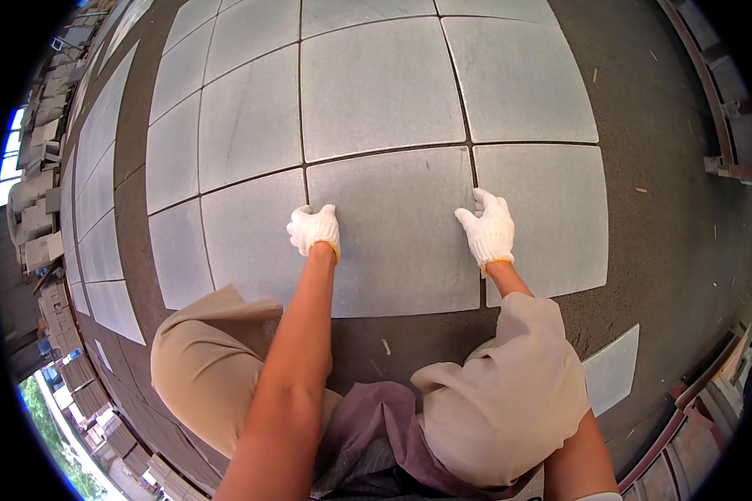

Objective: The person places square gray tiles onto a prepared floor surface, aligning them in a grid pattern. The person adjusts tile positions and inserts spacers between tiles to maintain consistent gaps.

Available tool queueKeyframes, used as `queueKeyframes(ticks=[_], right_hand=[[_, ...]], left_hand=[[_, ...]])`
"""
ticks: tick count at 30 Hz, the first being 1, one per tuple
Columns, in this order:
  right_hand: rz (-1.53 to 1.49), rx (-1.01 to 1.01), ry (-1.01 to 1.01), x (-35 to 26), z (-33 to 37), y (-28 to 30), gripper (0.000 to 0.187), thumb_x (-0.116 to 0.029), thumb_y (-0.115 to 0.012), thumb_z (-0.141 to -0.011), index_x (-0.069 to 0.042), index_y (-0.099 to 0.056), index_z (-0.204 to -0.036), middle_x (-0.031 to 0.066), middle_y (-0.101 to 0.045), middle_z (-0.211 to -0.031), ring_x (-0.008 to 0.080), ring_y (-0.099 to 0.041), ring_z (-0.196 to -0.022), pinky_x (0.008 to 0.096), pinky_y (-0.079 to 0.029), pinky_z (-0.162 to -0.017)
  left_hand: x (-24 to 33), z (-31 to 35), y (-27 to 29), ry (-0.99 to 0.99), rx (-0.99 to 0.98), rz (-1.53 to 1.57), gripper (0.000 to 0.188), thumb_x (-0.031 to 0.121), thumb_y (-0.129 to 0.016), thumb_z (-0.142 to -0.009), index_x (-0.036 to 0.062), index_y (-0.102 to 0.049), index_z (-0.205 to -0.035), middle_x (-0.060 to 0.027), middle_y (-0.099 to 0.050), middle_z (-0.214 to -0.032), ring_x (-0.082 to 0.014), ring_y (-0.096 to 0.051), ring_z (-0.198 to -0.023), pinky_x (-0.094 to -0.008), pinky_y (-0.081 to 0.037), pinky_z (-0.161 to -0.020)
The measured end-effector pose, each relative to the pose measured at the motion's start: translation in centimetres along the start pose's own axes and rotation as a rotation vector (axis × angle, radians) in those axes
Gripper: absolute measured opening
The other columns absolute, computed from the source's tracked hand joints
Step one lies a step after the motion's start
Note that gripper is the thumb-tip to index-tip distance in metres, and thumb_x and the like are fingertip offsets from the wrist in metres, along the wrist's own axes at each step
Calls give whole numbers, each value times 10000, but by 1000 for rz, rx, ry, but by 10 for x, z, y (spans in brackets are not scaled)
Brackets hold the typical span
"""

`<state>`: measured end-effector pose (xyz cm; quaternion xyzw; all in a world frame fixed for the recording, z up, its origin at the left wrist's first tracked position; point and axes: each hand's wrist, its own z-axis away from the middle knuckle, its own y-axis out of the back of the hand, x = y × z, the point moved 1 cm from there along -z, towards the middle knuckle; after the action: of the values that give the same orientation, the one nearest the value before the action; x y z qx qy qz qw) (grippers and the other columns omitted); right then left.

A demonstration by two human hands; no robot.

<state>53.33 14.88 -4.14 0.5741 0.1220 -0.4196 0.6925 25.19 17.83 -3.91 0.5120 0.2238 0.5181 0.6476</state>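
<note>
A large square grey tile [401,242] lies flat in front of me, at the near edge of a grid of like tiles. My left hand [313,229], in a white knit glove, is at its left edge, fingers curled over the seam and thumb toward the tile. At the opposite edge is my right hand [488,230], gloved the same way, with its fingers over the seam and its thumb on the tile side. Both hands grip the tile by its sides; the fingertips in the seams are partly hidden. Narrow dark gaps separate it from the right neighbouring tile [547,221] and the left one [255,242].
More tiles stretch away ahead, and another row [100,250] lies to the left on the dark floor [643,250]. A smaller grey piece [614,367] is beside my right leg. Metal racks [731,163] stand on the right; stacked blocks [46,225] line the far left.
</note>
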Motion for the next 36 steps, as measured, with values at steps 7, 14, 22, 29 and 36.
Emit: queueKeyframes(ticks=[7, 14, 22, 29, 36], right_hand=[[-38, -74, -26, -2, 1, 7, 522, -238, -729, -777, -56, -600, -1249, 118, -580, -1118, 244, -618, -975, 383, -497, -871], [-66, -87, 21, 4, 1, 8, 531, -259, -698, -783, -60, -593, -1265, 109, -575, -1075, 239, -602, -956, 380, -492, -855], [-132, -109, 37, 8, 0, 11, 512, -277, -672, -796, -57, -604, -1253, 122, -591, -1071, 253, -611, -943, 380, -492, -846], [15, -252, 25, 15, 22, 37, 442, -263, -655, -827, -74, -623, -1225, 130, -619, -1080, 265, -624, -934, 378, -493, -840], [92, -240, 57, 24, 32, 34, 396, -260, -675, -825, -104, -644, -1187, 96, -618, -1021, 245, -629, -878, 376, -498, -814]], left_hand=[[2, 7, 6, -15, -35, 5, 567, 311, -690, -729, 142, -593, -1261, -143, -505, -1336, -326, -513, -1217, -444, -461, -992], [-4, -2, -2, -46, -1, -30, 562, 323, -689, -740, 146, -586, -1264, -152, -524, -1309, -338, -521, -1206, -448, -463, -984], [-8, 7, -2, -107, 76, -27, 485, 343, -666, -782, 141, -608, -1219, -158, -554, -1265, -333, -573, -1133, -445, -478, -947], [-30, 29, 2, -67, 135, -152, 324, 323, -597, -850, 144, -654, -1115, -127, -616, -1161, -318, -621, -1042, -457, -498, -886], [-39, 42, 0, 26, 152, -169, 318, 341, -571, -867, 150, -657, -1107, -114, -625, -1146, -314, -619, -1044, -455, -498, -885]])
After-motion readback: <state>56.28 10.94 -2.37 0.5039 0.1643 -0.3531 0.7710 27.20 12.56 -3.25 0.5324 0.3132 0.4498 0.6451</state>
